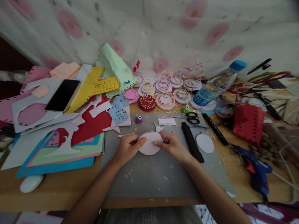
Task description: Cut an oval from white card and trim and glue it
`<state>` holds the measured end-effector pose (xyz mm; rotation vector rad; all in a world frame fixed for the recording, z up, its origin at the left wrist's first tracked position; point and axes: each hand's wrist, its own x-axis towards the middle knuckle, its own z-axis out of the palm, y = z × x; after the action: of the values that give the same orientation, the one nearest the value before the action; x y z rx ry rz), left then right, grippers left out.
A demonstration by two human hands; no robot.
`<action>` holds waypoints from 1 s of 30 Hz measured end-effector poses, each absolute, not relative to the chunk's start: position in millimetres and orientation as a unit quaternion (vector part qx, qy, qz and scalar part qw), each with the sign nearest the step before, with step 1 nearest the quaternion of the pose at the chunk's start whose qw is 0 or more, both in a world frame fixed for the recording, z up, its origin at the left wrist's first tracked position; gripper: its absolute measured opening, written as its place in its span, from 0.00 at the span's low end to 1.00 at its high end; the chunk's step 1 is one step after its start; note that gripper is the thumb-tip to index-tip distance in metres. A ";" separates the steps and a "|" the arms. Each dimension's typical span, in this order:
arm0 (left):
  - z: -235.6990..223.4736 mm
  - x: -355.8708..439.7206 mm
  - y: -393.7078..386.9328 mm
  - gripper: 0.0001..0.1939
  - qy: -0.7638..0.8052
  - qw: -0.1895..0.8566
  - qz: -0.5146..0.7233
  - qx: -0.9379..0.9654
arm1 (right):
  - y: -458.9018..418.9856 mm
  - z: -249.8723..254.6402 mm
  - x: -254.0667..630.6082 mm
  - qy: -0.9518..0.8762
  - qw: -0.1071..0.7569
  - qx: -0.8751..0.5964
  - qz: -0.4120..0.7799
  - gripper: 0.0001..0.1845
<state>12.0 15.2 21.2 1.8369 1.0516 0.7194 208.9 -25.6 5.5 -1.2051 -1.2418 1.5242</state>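
Disc of pale paper (150, 147) is located between the left hand (127, 147) and the right hand (174, 147), above the grey mat (151, 183) on the counter (56, 193). Each hand is grasping one side of the disc, thumb on the upper face, the other fingers partly hidden behind it.

For a sound hold, we should set both thumbs level and press lightly near the rim; uneven force could crease the paper. A second edge seems to show along the far rim, but we cannot tell whether it is a separate layer. If it is, we align the edges all round before pressing.

We should steer the right hand clear of the loose white disc (205, 143) and black strip (192, 142) to its right, and of the scissors (192, 117) beyond it.
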 end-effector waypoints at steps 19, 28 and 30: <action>20.2 6.6 5.8 0.15 0.300 0.210 0.263 0.892 | -78.1 12.0 264.5 -0.559 0.064 -0.825 -0.059 0.18; 22.5 5.6 4.4 0.14 0.319 0.224 0.245 0.888 | -105.0 37.4 248.9 -0.353 0.505 -0.648 0.448 0.18; 23.1 7.0 2.9 0.12 0.316 0.233 0.248 0.886 | -113.6 38.3 242.6 -0.353 0.520 -0.602 0.493 0.19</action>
<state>7.0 2.9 23.1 2.4326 0.8681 0.6800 242.6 -113.6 38.3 -1.4428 -0.8471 1.1815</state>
